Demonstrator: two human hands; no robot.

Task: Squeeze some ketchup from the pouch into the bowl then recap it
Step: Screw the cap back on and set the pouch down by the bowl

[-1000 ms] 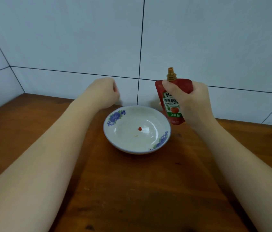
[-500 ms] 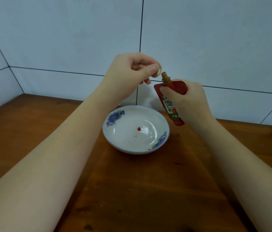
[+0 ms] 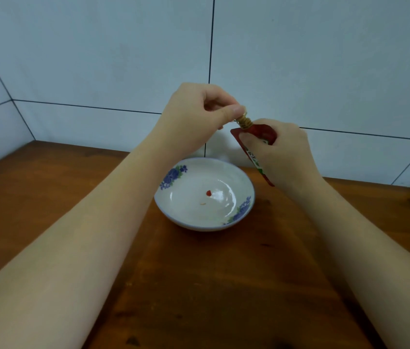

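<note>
The red ketchup pouch [image 3: 252,147] is up in the air, just behind & to the right of the bowl [image 3: 205,195], tipped a bit so its spout [image 3: 245,122] leans toward the left hand [image 3: 194,119]. The right hand [image 3: 282,149] is wrapped round the top part of the pouch, near the neck, w/ fingers closed on it. The left hand is pinched tight right at the tip of the spout. It prob. has the little cap between thumb & finger, but the cap is hidden, so can't tell for sure.

The bowl is white w/ blue flowers & sits on the brown wood table [image 3: 211,285]. Inside is one small red dot of ketchup [image 3: 208,192] & a tiny pale speck beside it. So the squeeze part looks done; the cap part is what's going on now, I think.

How the pouch will act: it's soft & light, like a bag. Press the belly & ketchup may pop out the open spout, so hold it up high by the stiff neck, not the squishy middle. The spout is hard plastic w/ ridges, good for twisting on. The cap is tiny & easy to drop, so pinch w/ fingertips & turn slow. The bowl looks like china & could chip if bumped.
</note>
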